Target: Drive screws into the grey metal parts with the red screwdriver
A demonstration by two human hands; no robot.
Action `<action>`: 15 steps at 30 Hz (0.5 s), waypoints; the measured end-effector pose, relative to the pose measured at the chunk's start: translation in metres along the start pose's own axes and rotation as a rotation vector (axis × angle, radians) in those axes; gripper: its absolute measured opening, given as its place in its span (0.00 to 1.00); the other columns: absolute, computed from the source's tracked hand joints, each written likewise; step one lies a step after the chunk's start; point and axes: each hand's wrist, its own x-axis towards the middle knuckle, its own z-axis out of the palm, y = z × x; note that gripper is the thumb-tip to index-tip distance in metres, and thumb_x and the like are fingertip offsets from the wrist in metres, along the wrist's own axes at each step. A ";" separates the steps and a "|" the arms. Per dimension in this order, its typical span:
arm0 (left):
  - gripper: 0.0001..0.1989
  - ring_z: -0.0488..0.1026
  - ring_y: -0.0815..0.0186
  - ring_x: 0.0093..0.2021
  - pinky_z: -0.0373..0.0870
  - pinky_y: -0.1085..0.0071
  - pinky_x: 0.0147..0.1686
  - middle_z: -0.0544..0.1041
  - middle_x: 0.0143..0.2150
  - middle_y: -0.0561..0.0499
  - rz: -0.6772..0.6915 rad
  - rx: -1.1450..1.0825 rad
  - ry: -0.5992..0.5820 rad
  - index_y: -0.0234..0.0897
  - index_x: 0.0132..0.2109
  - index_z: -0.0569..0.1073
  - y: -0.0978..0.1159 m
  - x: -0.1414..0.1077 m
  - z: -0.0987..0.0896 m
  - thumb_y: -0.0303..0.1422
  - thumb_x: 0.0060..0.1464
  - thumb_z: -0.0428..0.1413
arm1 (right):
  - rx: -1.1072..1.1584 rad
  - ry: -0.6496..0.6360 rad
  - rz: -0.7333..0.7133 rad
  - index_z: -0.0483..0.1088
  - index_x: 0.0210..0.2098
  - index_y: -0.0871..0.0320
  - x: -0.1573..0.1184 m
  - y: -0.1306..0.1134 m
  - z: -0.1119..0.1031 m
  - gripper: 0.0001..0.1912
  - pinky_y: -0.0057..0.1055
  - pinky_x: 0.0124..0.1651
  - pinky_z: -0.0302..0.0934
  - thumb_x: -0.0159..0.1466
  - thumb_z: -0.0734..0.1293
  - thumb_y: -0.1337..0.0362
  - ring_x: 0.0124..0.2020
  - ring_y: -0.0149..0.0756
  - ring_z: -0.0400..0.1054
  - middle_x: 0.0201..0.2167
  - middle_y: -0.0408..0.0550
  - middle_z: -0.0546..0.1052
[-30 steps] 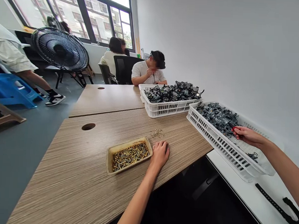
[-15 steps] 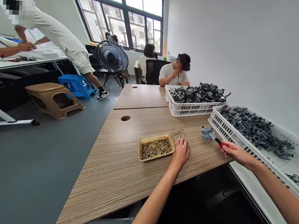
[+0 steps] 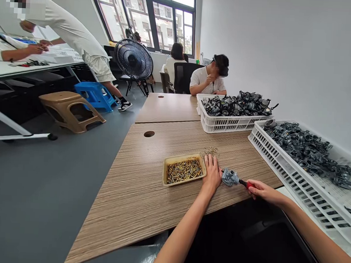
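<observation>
My left hand [image 3: 212, 173] lies on the wooden table with its fingers stretched forward, against the right side of a shallow tray [image 3: 165, 177] of small brass jets or screws [image 3: 185, 172]. Just beyond the fingertips is a small loose pile of brass pins [image 3: 211, 150]. Fingers of my right hand [image 3: 262, 191] are wrapped round the red handle of a screwdriver [image 3: 250, 185]. At the end of its dark shaft sits a grey cast metal carburetor body [image 3: 230, 177], close beside my left hand. The screwdriver's tip is hidden by that part.
On the right a white crate [image 3: 291, 169] holds many grey metal bodies; behind it, another white crate [image 3: 219, 126] is heaped with dark assemblies. A person [image 3: 206, 80] sits at the far table end. A fan [image 3: 134, 59] and brown stool [image 3: 67, 106] stand left.
My right hand has moved left with the screwdriver, bringing the carburetor body from near the crate to beside my left hand. My left hand stays by the tray, its fingers now straighter.
</observation>
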 end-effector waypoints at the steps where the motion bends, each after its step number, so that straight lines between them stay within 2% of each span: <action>1: 0.32 0.47 0.40 0.78 0.51 0.39 0.73 0.57 0.76 0.30 -0.001 0.012 -0.003 0.31 0.70 0.62 0.000 0.000 -0.001 0.29 0.59 0.52 | 0.001 -0.001 0.011 0.67 0.36 0.55 0.001 -0.001 -0.001 0.25 0.32 0.37 0.59 0.66 0.69 0.38 0.32 0.33 0.59 0.31 0.42 0.65; 7: 0.25 0.58 0.44 0.72 0.57 0.44 0.71 0.67 0.68 0.32 0.062 0.070 0.015 0.32 0.66 0.65 0.002 -0.002 -0.009 0.29 0.62 0.50 | -0.011 0.016 0.040 0.66 0.36 0.54 0.013 0.000 -0.013 0.27 0.32 0.35 0.56 0.63 0.69 0.36 0.30 0.32 0.57 0.30 0.41 0.65; 12: 0.25 0.55 0.43 0.73 0.57 0.43 0.70 0.63 0.70 0.31 0.060 0.062 0.053 0.32 0.65 0.64 -0.001 -0.002 -0.009 0.29 0.62 0.51 | -0.039 0.026 0.017 0.66 0.35 0.54 0.023 0.007 -0.025 0.26 0.33 0.36 0.57 0.62 0.71 0.37 0.30 0.32 0.58 0.30 0.40 0.66; 15: 0.24 0.58 0.45 0.71 0.60 0.44 0.69 0.65 0.69 0.32 0.056 0.051 0.039 0.33 0.64 0.65 -0.002 -0.001 -0.010 0.28 0.61 0.51 | -0.044 0.026 0.017 0.67 0.36 0.54 0.019 0.013 -0.032 0.25 0.32 0.36 0.58 0.62 0.71 0.39 0.30 0.33 0.59 0.29 0.40 0.66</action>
